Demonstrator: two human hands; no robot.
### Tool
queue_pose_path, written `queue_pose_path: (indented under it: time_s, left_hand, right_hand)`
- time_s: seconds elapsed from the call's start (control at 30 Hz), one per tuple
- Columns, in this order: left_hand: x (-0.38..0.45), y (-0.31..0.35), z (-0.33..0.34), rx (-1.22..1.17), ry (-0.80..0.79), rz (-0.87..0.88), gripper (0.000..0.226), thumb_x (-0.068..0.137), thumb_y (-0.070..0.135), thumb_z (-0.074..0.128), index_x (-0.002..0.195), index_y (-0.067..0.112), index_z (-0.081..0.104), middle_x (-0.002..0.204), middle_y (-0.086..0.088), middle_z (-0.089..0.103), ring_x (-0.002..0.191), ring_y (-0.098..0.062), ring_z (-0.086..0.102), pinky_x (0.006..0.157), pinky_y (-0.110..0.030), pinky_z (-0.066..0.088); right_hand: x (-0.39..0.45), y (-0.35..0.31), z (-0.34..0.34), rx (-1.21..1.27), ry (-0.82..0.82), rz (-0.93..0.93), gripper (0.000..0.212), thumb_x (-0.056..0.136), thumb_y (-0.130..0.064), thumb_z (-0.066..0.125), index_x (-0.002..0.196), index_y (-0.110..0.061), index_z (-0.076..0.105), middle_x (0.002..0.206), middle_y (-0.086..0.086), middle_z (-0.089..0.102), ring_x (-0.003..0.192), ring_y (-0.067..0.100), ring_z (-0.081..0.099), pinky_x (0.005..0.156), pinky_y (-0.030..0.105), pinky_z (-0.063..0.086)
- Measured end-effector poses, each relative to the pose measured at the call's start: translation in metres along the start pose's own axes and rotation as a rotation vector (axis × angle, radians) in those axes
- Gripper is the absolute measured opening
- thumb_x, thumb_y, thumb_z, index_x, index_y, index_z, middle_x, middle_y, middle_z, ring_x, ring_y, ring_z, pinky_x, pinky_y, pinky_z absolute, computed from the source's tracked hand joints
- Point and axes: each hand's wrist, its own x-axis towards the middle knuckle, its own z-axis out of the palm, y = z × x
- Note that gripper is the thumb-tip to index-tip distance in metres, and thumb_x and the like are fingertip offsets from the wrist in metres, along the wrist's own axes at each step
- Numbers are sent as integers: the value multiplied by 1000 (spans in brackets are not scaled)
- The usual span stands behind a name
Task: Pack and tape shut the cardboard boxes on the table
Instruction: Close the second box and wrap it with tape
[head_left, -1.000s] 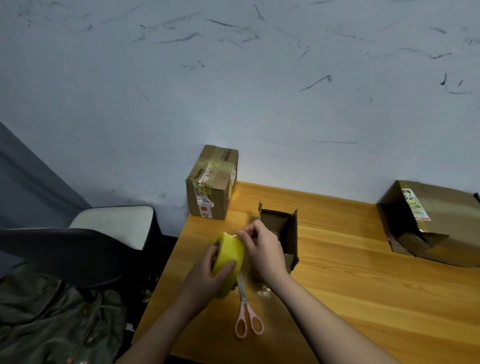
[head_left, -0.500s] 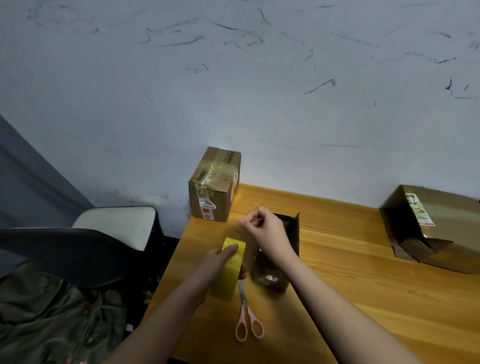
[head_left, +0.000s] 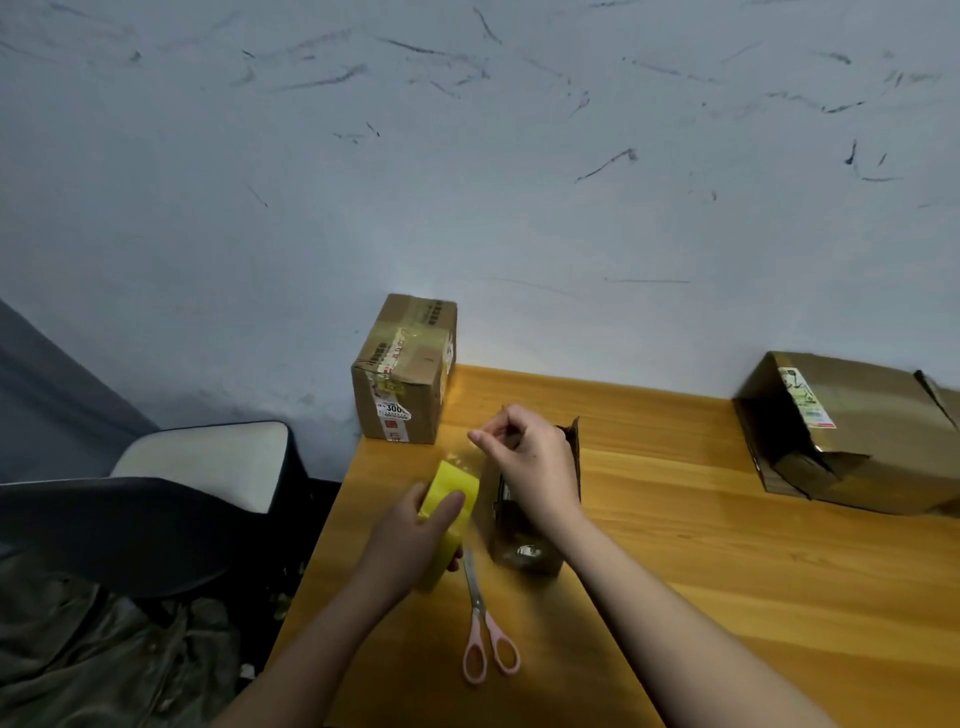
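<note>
Up close, the right hand's (head_left: 530, 467) thumb and forefinger are pressed together in a pinch, apparently on the free end of clear tape, though the strip itself is too faint to make out surely; its other fingers curl loosely behind. That hand hangs above the near-left edge of the small open box (head_left: 524, 519), which stands on the table (head_left: 727, 571) with its flaps up and its inside dark. The left hand (head_left: 410, 540) grips the yellow tape roll (head_left: 449, 506), thumb laid across the roll's upper face and fingers wrapped round the far side, out of sight. The roll sits just left of the small open box, tilted, its lower edge near the tabletop. A glossy patch shows on the box's near face.

Pink-handled scissors (head_left: 485, 629) lie flat on the table just toward the person from the roll and box, blades closed and pointing away, the tips reaching under the left hand. Further back at the table's left corner, against the wall (head_left: 467, 182), stands 1 taped box (head_left: 402, 369) bearing labels. Well apart at the right lies a larger box (head_left: 852, 436) on its side, a flap hanging open. Left of the table are a dark chair (head_left: 156, 499) with a pale seat and a green garment (head_left: 93, 654) heaped below it.
</note>
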Motion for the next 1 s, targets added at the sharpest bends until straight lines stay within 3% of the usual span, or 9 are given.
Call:
queue_pose_path:
  time_s: [0.1, 0.2, 0.33, 0.5, 0.67, 0.73, 0.83, 0.9, 1.0]
  left_hand:
    - [5, -1, 4, -5, -8, -32, 22, 94, 39, 54, 96, 17, 57, 73, -12, 69, 56, -22, 66, 61, -38, 54]
    - [8, -1, 6, -3, 1, -45, 21, 94, 39, 55, 95, 19, 58, 72, -10, 68, 55, -20, 66, 61, -37, 55]
    - [10, -3, 2, -143, 2, -187, 27, 96, 33, 52, 90, 7, 57, 64, -10, 62, 42, -10, 61, 50, -24, 54]
    - [16, -28, 7, 62, 73, -169, 30, 94, 47, 51, 92, 17, 57, 69, -9, 70, 57, -23, 68, 68, -43, 58]
    - [23, -40, 12, -244, 9, -307, 29, 95, 34, 55, 90, 6, 60, 64, -13, 68, 53, -23, 66, 54, -30, 56]
    - [24, -57, 16, -306, -26, -403, 38, 94, 33, 56, 99, -5, 62, 71, -18, 70, 56, -25, 67, 56, -31, 55]
    - [22, -87, 24, -324, -42, -502, 47, 94, 37, 54, 115, -4, 62, 99, -22, 70, 81, -29, 68, 79, -40, 55]
    - [22, -104, 27, -287, -17, -536, 50, 92, 43, 56, 124, 5, 58, 114, -17, 66, 100, -30, 64, 89, -40, 50]
    - [22, -117, 28, -280, 19, -565, 72, 80, 56, 64, 133, 8, 51, 121, -13, 62, 105, -29, 61, 92, -40, 48]
  right_hand:
    - [-5, 2, 4, 39, 49, 11, 17, 82, -33, 73, 77, -19, 64, 79, -10, 65, 79, 9, 61, 69, 38, 53]
    - [-8, 4, 6, 75, 72, 62, 14, 83, -29, 73, 77, -19, 65, 77, -11, 65, 78, 4, 60, 69, 31, 52]
    - [3, -1, 0, 383, 221, 244, 19, 82, -18, 75, 68, -21, 62, 69, -9, 65, 65, 0, 56, 69, 31, 48]
    - [6, -11, 1, 211, 22, 105, 16, 81, -24, 76, 73, -18, 64, 67, -12, 62, 64, -1, 53, 66, 27, 48]
    - [6, 1, 9, 332, 51, 197, 15, 81, -18, 76, 76, -8, 66, 66, -9, 60, 61, -1, 49, 69, 29, 48]
    - [-3, 6, 16, 262, -71, 133, 14, 81, -19, 76, 78, -10, 66, 70, -9, 61, 64, -2, 52, 69, 26, 50]
    - [-19, 14, 24, 109, -252, -4, 12, 80, -25, 76, 77, -20, 65, 75, -11, 63, 73, -1, 57, 68, 19, 50]
    - [-28, 17, 26, 98, -279, 3, 17, 81, -26, 76, 74, -29, 61, 74, -12, 62, 74, -1, 57, 65, 17, 48]
    - [-34, 18, 29, 144, -263, 34, 17, 82, -25, 75, 75, -29, 60, 73, -14, 60, 73, -4, 56, 64, 13, 45]
